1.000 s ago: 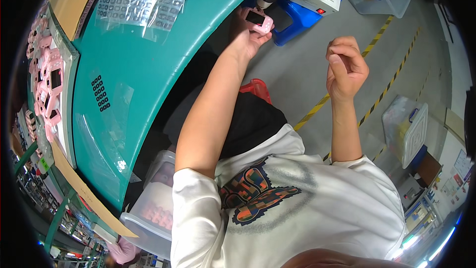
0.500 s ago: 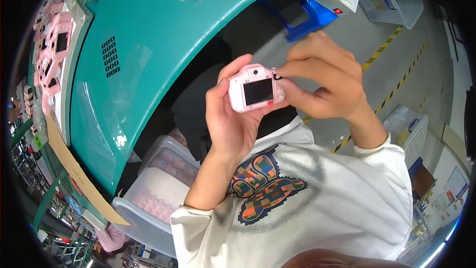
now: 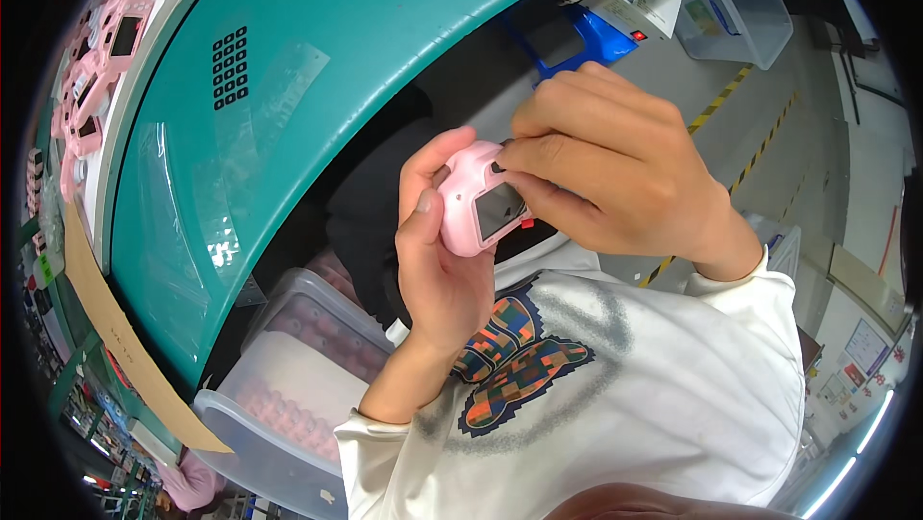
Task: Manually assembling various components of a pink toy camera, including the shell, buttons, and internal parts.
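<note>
Small pink toy camera [image 3: 478,208] held near chest, centre of view, between both hands. Left hand [image 3: 437,265] wrapped around left end, thumb up along near edge, fingers curled behind: closed grip. Right hand [image 3: 606,174] laid over top from right, fingertips pinched at upper edge by screen corner. Long axis runs left-right, slightly tilted; dark screen faces wearer. Green table [image 3: 317,68] lies far left, clear bin [image 3: 288,395] below.

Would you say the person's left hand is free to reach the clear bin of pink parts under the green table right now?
Probably not yet: the left hand is wrapped around the small pink camera, which the right hand also grips. The clear bin sits close below with nothing blocking it.
</note>
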Motion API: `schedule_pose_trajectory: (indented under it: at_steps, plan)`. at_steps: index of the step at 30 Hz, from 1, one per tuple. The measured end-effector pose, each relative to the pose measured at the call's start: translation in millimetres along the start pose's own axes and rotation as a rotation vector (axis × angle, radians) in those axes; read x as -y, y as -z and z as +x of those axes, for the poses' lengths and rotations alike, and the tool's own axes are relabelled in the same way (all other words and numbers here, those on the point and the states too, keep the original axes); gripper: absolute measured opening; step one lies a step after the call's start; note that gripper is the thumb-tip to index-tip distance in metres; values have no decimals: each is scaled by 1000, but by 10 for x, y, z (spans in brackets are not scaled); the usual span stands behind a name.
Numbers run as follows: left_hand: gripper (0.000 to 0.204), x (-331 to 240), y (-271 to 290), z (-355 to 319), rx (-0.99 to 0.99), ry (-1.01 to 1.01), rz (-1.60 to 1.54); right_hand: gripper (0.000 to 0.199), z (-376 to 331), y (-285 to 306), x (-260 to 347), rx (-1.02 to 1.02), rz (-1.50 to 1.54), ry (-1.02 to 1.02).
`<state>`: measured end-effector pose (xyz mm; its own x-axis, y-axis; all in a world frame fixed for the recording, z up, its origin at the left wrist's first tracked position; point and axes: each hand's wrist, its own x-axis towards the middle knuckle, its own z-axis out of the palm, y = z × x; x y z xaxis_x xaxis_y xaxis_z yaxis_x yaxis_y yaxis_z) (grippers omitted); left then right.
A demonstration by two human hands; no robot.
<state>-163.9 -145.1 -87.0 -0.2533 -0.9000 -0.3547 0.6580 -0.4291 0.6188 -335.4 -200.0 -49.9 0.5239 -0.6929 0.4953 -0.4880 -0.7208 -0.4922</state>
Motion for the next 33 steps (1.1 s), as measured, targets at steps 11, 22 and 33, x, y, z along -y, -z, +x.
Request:
schedule_pose_trajectory:
  at_steps: [11, 22, 33]
  plan:
    - [53, -38, -52, -38, -21, 19, 37, 9, 80, 87, 106, 119, -88, 13]
    - [41, -75, -44, -31, 35, -125, 470, 10, 77, 76, 129, 107, -49, 53]
    - [38, -63, -11, -47, -2, -95, 435, 11, 120, 114, 112, 145, 225, 3]
